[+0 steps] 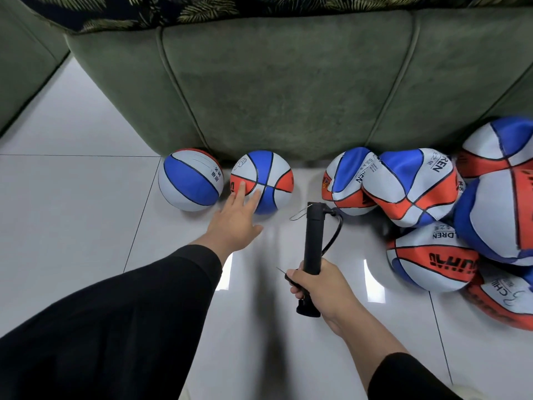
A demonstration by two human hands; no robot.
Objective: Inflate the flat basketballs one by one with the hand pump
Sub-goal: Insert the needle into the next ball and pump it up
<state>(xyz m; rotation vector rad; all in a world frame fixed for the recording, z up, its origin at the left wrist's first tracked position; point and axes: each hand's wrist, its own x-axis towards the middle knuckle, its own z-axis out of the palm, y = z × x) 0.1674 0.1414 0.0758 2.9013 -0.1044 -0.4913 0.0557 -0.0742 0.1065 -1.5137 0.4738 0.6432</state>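
Your left hand reaches forward with its fingers straight and spread, the fingertips touching the near face of a round, full basketball that sits on the white tiled floor against the base of the green sofa. Just to the left of that hand's fingertips, a second round ball stands beside the first, the two nearly touching. Your right hand is curled around the lower part of the black hand pump, gripping it so the barrel points away from you and the handle end sticks out below your palm. A thin black hose loops from the far end of the pump back toward that hand, and the needle shows just left of your knuckles. Beyond and to the right of your right hand lies a heap of flat, crumpled basketballs, piled against the sofa and against one another, with one dented ball nearest your hand on the right. Black sleeves cover both forearms.
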